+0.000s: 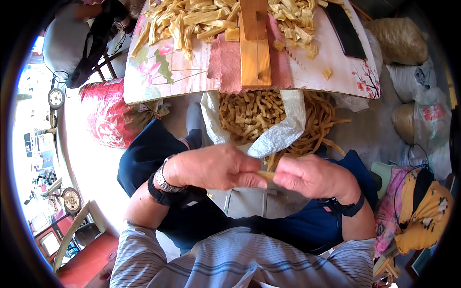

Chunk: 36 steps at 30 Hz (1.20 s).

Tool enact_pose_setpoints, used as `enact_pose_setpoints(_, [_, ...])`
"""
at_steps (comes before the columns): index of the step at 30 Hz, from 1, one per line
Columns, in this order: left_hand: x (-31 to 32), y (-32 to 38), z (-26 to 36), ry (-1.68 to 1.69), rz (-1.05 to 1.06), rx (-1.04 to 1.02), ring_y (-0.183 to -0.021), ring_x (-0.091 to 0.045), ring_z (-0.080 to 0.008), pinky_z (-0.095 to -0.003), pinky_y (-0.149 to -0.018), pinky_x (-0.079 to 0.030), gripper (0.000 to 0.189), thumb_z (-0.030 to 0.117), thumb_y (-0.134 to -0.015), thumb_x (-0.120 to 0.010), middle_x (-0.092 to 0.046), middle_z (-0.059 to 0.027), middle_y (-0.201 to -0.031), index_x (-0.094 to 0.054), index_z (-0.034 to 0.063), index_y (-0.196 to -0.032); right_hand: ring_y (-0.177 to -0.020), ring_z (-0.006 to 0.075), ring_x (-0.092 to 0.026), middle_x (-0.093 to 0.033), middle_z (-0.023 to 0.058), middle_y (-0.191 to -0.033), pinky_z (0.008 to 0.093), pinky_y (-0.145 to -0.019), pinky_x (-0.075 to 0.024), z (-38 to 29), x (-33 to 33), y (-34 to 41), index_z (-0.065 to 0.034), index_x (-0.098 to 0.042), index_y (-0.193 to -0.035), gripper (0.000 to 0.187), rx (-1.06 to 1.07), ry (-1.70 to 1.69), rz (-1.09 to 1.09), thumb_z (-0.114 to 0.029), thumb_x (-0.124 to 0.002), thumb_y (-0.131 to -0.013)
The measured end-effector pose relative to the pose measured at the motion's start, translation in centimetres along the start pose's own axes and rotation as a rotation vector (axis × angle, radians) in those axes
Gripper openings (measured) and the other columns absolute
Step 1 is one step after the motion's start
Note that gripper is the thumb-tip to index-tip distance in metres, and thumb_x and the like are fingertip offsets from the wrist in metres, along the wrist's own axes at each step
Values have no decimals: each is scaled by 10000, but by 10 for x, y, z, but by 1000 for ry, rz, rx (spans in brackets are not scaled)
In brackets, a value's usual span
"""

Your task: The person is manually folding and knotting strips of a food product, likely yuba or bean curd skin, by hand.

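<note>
My left hand (216,167) and my right hand (315,176) meet in front of my lap, above the floor between my knees. A short, pale yellow strip (266,175) runs between them, pinched at each end by thumb and fingers. Most of that strip is hidden by the hands. Just beyond stands an open white woven sack (279,138), its rim folded down, full of short tan-yellow pieces (252,113). Long strips (317,126) of similar colour lie in a tangled heap along the sack's right side.
A flower-printed board (187,75) spans ahead, bearing heaped dried pieces (201,18), a wooden block (255,54) on pink cloth (225,61), and a black phone (345,32). A red sack (104,111) stands left. Filled plastic bags (403,41) and patterned fabric (421,216) lie right. Another person (66,43) is upper left.
</note>
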State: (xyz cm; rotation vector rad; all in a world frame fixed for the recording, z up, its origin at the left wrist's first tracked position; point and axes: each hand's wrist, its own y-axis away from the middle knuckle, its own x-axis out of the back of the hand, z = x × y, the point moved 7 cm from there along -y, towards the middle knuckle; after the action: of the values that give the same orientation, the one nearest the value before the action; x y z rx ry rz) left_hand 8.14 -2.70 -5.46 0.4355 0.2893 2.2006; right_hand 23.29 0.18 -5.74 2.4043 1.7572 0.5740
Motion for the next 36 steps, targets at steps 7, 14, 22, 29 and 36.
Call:
enact_pose_setpoints(7, [76,20,24,107,686,-188,-892,-560,-66,-239,-770,-477,239,193,-1032,-643,-611,13,-981,-606,42,-1214,-765,283,-699,-691,136,-867,362,-672,-536,-37,68,-8,-80,-574,-1185,264,248,270,649,-195,-692,-979])
enact_pose_setpoints(14, [123,15,35,121,1131,-308,-762,-560,-33,-204,-673,-470,172,149,-1006,-673,-633,32,-823,-684,18,-1117,-868,318,-684,-684,125,-987,380,-743,-551,-62,112,-26,-120,-674,-1198,289,426,477,978,-111,-737,-916])
enact_pose_setpoints(22, [140,5,22,21,1211,-155,-721,-571,-30,-211,-625,-479,207,177,-980,-699,-651,14,-779,-692,5,-1094,-886,351,-682,-693,115,-1012,413,-728,-556,-60,120,-42,-125,-685,-1155,228,390,582,1065,-130,-707,-928])
enact_pose_setpoints(29, [124,11,8,128,1118,-42,-767,-643,-76,-242,-693,-527,216,203,-991,-696,-700,-31,-868,-672,-5,-1044,-872,391,-664,-689,168,-949,454,-727,-530,-26,121,-38,-49,-640,-1040,167,227,586,964,-142,-705,-917])
enact_pose_setpoints(36, [102,18,37,-238,1013,-139,-951,-653,-134,-291,-852,-524,339,275,-987,-707,-700,-67,-979,-655,-12,-1160,-824,341,-680,-669,140,-900,409,-703,-537,-52,101,-27,-35,-613,-969,225,310,496,884,-140,-781,-862])
